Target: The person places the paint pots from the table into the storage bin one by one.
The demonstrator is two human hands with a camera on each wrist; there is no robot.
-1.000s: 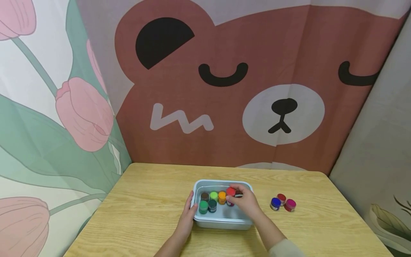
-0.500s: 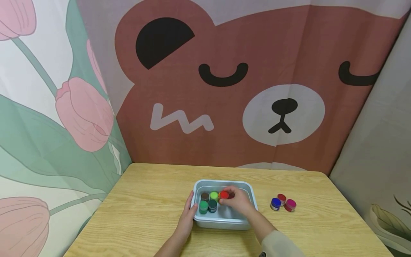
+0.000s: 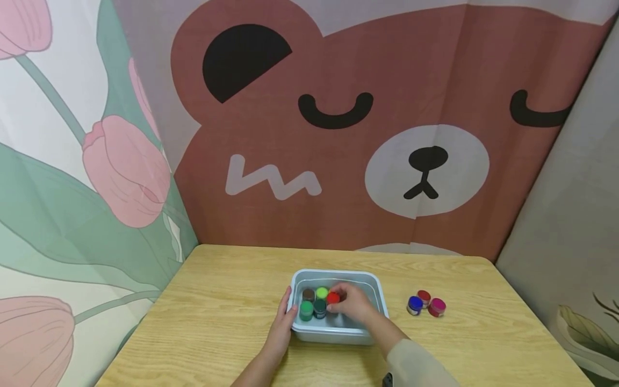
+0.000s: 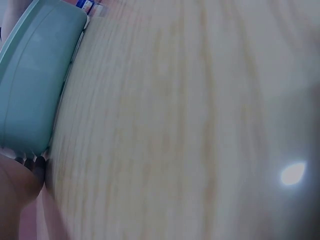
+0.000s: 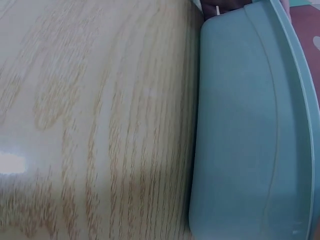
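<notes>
A light blue plastic box [image 3: 333, 336] stands on the table. My left hand [image 3: 279, 328] holds its left end, thumb at the rim and fingers along the outer wall. Over the inside of the box my right hand [image 3: 355, 302] pinches a small paint jar with a red lid [image 3: 332, 299] between thumb and fingers. Jars with brown [image 3: 308, 294], light green [image 3: 322, 293], green [image 3: 307, 309] and dark green [image 3: 319, 308] lids stand left of it in two rows. The wrist views show the box's outer walls [image 4: 37, 75] [image 5: 245, 130]; the red-lidded jar is hidden there.
Right of the box, a blue-lidded jar [image 3: 414, 305], a dark red-lidded jar [image 3: 424, 298] and a magenta-lidded jar [image 3: 437, 307] stand close together on the wooden table [image 3: 232, 285]. A bear-print cloth [image 3: 338, 215] hangs behind the table.
My right hand has moved left and slightly nearer with the red-lidded jar. An orange-lidded jar seen earlier is now hidden behind it. My left hand stays at the box's left end.
</notes>
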